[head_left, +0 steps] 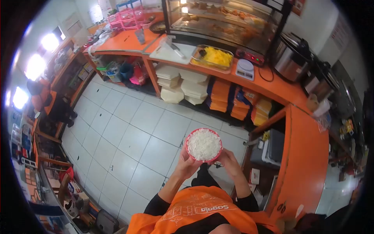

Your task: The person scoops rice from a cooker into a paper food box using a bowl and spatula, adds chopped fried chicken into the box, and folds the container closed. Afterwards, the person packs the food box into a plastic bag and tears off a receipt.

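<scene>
A round red bowl [188, 153] heaped with white rice [203, 144] is held up in front of my body, above the tiled floor. My left hand [185, 163] grips its lower left side, while my right hand [229, 159] holds the lower right side. Most of the bowl's wall and some of my fingers are hidden under the rim. The rice fills the bowl to the top, and its surface looks level or slightly mounded.
An orange counter [290, 91] runs ahead and to my right. On it are a glass dish of yellow food [218, 57], a cutting board [161, 54] with a knife, a scale [245, 69] and large cookers [292, 54]. Another person [46, 99] is at far left.
</scene>
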### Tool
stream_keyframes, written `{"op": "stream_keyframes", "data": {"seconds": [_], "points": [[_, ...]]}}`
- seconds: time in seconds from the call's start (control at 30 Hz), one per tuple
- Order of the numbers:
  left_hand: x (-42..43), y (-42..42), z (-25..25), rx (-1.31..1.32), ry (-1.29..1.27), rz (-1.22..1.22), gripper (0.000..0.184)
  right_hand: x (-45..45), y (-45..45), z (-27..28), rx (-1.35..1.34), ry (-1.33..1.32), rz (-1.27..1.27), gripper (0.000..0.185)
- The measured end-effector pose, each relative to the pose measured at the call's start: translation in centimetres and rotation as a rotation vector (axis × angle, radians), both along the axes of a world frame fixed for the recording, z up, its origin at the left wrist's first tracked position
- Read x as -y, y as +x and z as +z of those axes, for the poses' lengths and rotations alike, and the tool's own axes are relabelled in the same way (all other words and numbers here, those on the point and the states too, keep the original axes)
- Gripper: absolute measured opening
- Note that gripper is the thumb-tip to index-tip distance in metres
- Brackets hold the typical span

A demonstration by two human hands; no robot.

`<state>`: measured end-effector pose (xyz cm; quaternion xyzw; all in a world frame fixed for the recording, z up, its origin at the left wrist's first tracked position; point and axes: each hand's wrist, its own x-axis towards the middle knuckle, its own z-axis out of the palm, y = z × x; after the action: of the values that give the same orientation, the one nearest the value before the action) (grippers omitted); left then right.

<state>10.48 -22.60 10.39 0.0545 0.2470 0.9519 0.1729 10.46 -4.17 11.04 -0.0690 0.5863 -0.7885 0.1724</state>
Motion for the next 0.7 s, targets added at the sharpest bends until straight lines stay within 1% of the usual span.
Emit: {"op": "stream_keyframes", "data": {"seconds": [0.1,0.17,0.23,0.27,0.3,0.37,0.4,0.47,0.5,0.53,0.6,0.63,0.67,0.7], "points": [[2.2,-4.3,-1.1,-0.063,-0.008,0.073,0.093,2.6,-4.7,-0.7,-0.001,-0.063,0.094,0.041],[3.7,-7.2,-1.6,-0.074,-0.018,0.104,0.091,3.9,-7.7,-0.8,-0.004,-0.051,0.096,0.044],[5.4,-10.5,-2.0,-0.090,-0.108,0.070,0.090,5.0,-10.5,-0.9,0.147,-0.122,0.099,0.036],[6.0,-12.2,-1.5,-0.115,-0.108,0.079,0.090,5.6,-12.0,-0.9,0.174,-0.134,0.110,0.038],[6.7,-13.7,-0.8,-0.139,-0.204,0.081,0.088,6.5,-13.5,-0.3,0.149,-0.138,0.117,0.038],[7.8,-16.2,-0.1,-0.183,-0.323,0.086,0.087,8.8,-16.0,1.8,0.346,-0.551,0.136,0.052],[8.3,-17.3,-0.3,-0.214,-0.447,0.141,0.087,9.7,-17.3,2.2,0.321,-0.571,0.149,0.052],[9.6,-20.1,0.5,-0.253,-0.585,0.212,0.088,11.4,-20.0,2.4,0.402,-0.878,0.364,0.061],[10.1,-20.9,1.0,-0.215,-0.540,0.158,0.088,12.0,-21.4,2.5,0.404,-0.885,0.377,0.061],[10.5,-21.4,1.6,-0.183,-0.514,0.130,0.088,12.2,-22.6,2.5,0.039,-0.454,0.358,0.060],[11.4,-22.8,2.9,-0.090,-0.493,0.101,0.089,12.8,-25.1,3.0,0.234,-0.864,0.636,0.060],[11.3,-23.9,4.0,-0.053,-0.491,0.089,0.090,13.1,-26.4,3.3,0.359,-1.022,0.784,0.060],[11.3,-25.0,5.2,-0.015,-0.489,0.078,0.090,12.7,-26.7,3.0,0.432,-0.804,0.555,0.058],[10.9,-26.5,7.0,-0.221,-0.434,0.095,0.091,12.4,-27.1,2.8,0.489,-0.584,0.320,0.057]]}}
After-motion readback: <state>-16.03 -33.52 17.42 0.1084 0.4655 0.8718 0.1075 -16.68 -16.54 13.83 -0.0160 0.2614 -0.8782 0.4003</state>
